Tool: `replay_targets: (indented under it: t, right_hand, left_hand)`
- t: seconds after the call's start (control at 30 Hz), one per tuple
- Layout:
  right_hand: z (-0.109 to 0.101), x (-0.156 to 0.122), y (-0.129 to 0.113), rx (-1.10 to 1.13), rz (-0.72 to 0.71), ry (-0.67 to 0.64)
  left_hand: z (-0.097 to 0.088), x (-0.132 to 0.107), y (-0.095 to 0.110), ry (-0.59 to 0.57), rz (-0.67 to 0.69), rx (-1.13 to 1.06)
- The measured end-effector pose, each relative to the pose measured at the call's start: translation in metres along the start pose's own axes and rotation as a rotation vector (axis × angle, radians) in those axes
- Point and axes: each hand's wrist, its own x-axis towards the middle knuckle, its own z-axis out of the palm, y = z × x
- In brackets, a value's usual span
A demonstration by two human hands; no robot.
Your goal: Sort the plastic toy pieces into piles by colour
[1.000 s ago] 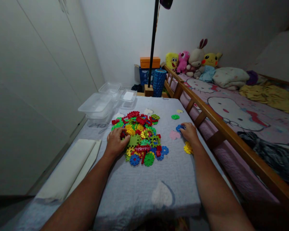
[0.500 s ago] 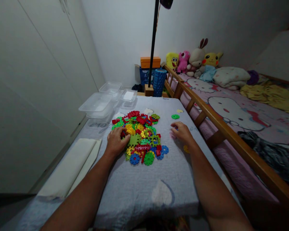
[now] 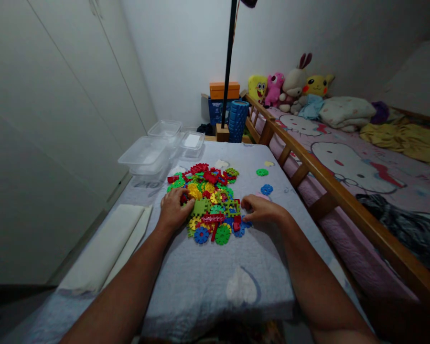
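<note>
A heap of plastic interlocking pieces in red, green, yellow and blue lies on the cloth-covered table (image 3: 200, 277). My left hand (image 3: 174, 209) rests against the heap's left side, fingers curved, thumb apart, beside a green square piece (image 3: 200, 207). At the heap's right edge is my right hand (image 3: 260, 209), its thumb and fingers apart. Its fingertips are near red pieces (image 3: 237, 223) and a partly covered blue notched disc (image 3: 248, 222). Apart from the heap lie a blue notched disc (image 3: 267, 189) and, farther back, a green notched disc (image 3: 262, 172).
Clear plastic boxes (image 3: 143, 155) stand at the back left, with a smaller lidded box (image 3: 192, 141) beside them. Folded cream cloth (image 3: 103, 246) lies on the left. A wooden bed rail (image 3: 322, 188) runs along the right; a black pole (image 3: 227, 67) rises behind the table.
My right hand has moved left and nearer, to the heap's edge. The blue disc it was covering now lies uncovered on the cloth. My left hand has stayed in place.
</note>
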Motion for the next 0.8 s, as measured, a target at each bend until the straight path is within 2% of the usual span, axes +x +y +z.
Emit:
replay_targets:
  t: [0.27, 0.33, 0.53, 0.67, 0.8]
  right_hand:
    - [-0.001, 0.001, -0.009, -0.085, 0.065, -0.054]
    - [-0.001, 0.002, -0.007, -0.087, 0.064, -0.023]
    - [0.002, 0.006, 0.008, -0.085, 0.046, 0.201]
    - [0.005, 0.006, 0.017, -0.046, -0.012, 0.208]
    - [0.008, 0.005, 0.017, -0.055, 0.009, 0.185]
  left_hand:
    - [0.003, 0.0, -0.003, 0.022, 0.011, -0.005]
    - [0.003, 0.0, -0.002, 0.025, 0.012, 0.001]
    - [0.003, 0.0, -0.002, 0.027, 0.013, 0.007]
    - [0.003, 0.0, -0.002, 0.028, 0.011, 0.007]
    - [0.003, 0.0, -0.002, 0.028, 0.014, -0.003]
